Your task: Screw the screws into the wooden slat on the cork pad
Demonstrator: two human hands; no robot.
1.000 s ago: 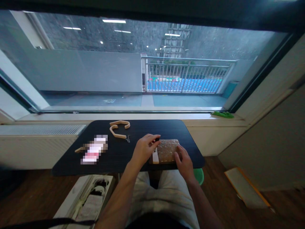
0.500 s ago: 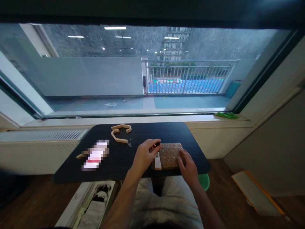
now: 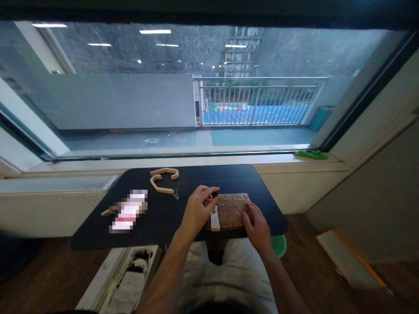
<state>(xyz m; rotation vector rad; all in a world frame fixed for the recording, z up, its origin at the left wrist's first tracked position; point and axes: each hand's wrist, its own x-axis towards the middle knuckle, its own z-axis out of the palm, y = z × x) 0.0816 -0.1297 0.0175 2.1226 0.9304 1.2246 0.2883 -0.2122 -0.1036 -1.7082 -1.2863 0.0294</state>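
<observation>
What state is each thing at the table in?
Left hand: pinching small dark piece
Right hand: spread on package's right edge
Package: bubble-wrapped, lying flat
Pale strip: lying along package's left end
Curved wooden pieces: lying loose
Box: open, below table

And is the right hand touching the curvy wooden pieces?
No, the right hand is at the edge of the bumpy brown block, and the curvy wooden pieces lie apart from it on the table.
</observation>
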